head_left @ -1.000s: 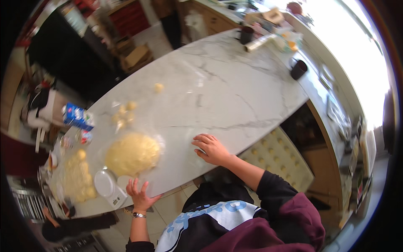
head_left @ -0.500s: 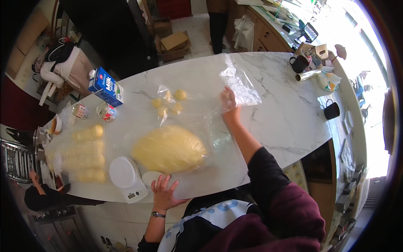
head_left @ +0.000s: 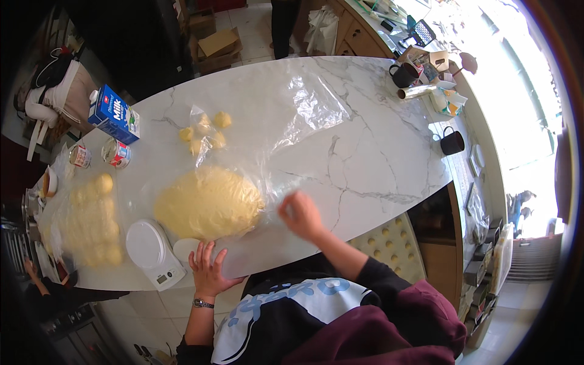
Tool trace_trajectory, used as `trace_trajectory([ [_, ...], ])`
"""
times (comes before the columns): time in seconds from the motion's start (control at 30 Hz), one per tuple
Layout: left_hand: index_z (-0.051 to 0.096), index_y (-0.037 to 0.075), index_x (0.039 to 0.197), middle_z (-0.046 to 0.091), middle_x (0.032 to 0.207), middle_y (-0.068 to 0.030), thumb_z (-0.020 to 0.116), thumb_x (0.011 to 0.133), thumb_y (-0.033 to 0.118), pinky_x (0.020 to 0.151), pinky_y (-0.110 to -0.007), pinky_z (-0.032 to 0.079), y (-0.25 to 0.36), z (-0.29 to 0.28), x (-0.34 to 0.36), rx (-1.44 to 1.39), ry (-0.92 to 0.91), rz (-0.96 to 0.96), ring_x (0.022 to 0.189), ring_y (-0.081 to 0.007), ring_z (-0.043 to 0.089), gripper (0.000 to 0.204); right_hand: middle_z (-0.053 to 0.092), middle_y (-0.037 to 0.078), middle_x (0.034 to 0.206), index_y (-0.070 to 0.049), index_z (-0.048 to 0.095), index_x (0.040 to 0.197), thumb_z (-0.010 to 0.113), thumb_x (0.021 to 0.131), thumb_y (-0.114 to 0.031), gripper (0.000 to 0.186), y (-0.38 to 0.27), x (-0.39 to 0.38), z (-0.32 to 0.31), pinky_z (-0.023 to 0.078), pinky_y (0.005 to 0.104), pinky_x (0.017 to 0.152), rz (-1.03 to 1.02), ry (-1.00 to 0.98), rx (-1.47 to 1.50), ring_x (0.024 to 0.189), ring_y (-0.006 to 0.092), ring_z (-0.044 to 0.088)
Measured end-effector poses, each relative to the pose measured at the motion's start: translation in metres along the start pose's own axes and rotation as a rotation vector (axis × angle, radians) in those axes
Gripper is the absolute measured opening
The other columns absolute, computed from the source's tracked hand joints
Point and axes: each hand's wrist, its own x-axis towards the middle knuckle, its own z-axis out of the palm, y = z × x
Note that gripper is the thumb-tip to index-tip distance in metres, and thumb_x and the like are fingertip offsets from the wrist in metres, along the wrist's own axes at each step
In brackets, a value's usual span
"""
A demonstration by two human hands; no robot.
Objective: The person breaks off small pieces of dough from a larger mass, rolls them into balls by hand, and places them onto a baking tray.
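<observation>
A large mound of yellow dough (head_left: 210, 204) lies on the marble table under a clear plastic sheet (head_left: 313, 106). Just right of the mound, my right hand (head_left: 301, 214) is curled, its fingertips together beside the sheet's wrinkled edge; blur hides what they pinch, if anything. My left hand (head_left: 210, 271) rests with spread fingers at the near table edge, holding nothing. Its fingertips are by a flat white disc (head_left: 187, 249). Left of that stands a white kitchen scale (head_left: 149, 252) with a bare platform. Several small dough balls (head_left: 222, 120) lie beyond the mound, partly under plastic.
Rows of dough pieces (head_left: 97, 219) lie under plastic at the left. A blue milk carton (head_left: 114, 114) and two cans (head_left: 116, 153) stand behind them. Dark mugs (head_left: 452, 141) are at the right. A tray of small dough pieces (head_left: 389, 246) sits below the table's right edge.
My right hand has come back toward me from the sheet's far part to beside the mound. The sheet's right edge has shifted left. My left hand stays at the table edge; the view has shifted.
</observation>
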Motion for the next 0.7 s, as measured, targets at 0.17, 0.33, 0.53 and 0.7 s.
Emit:
trace_trajectory([
  [0.17,0.044,0.023,0.128,0.039,0.138,-0.0107,0.084,0.048,0.063,0.11,-0.057,0.018,-0.002,-0.006,-0.005,0.009,-0.023,-0.013,0.134,-0.0356,0.032,0.098,0.059,0.005,0.086,-0.012,0.055,0.081,0.068,0.078,-0.011,0.013,0.04,-0.047,-0.052,0.045,0.0394,0.087,-0.15,-0.171,0.09,0.089,0.0289,0.059],
  [0.33,0.045,0.023,0.128,0.04,0.138,-0.0098,0.082,0.05,0.066,0.11,-0.056,0.019,0.002,-0.002,0.005,-0.003,0.003,-0.003,0.134,-0.0332,0.035,0.097,0.055,0.008,0.083,-0.01,0.052,0.084,0.063,0.078,-0.006,0.014,0.027,0.036,-0.027,0.043,0.0392,0.075,0.02,0.15,-0.094,0.082,0.0302,0.054],
  [0.53,0.045,0.022,0.128,0.041,0.139,-0.01,0.081,0.052,0.067,0.11,-0.055,0.019,-0.002,-0.004,-0.003,-0.01,0.001,-0.02,0.134,-0.0334,0.034,0.096,0.053,0.009,0.08,-0.008,0.05,0.084,0.063,0.077,-0.004,0.015,0.053,-0.037,-0.05,0.044,0.0401,0.076,-0.119,-0.046,0.116,0.082,0.0301,0.055],
  [0.7,0.046,0.02,0.128,0.042,0.139,-0.01,0.079,0.053,0.068,0.11,-0.056,0.019,0.0,0.002,0.004,-0.012,0.018,0.033,0.134,-0.0333,0.034,0.095,0.053,0.009,0.079,-0.006,0.048,0.083,0.063,0.076,-0.003,0.017,0.047,0.039,-0.029,0.045,0.0394,0.072,-0.094,0.209,-0.104,0.079,0.0312,0.055],
])
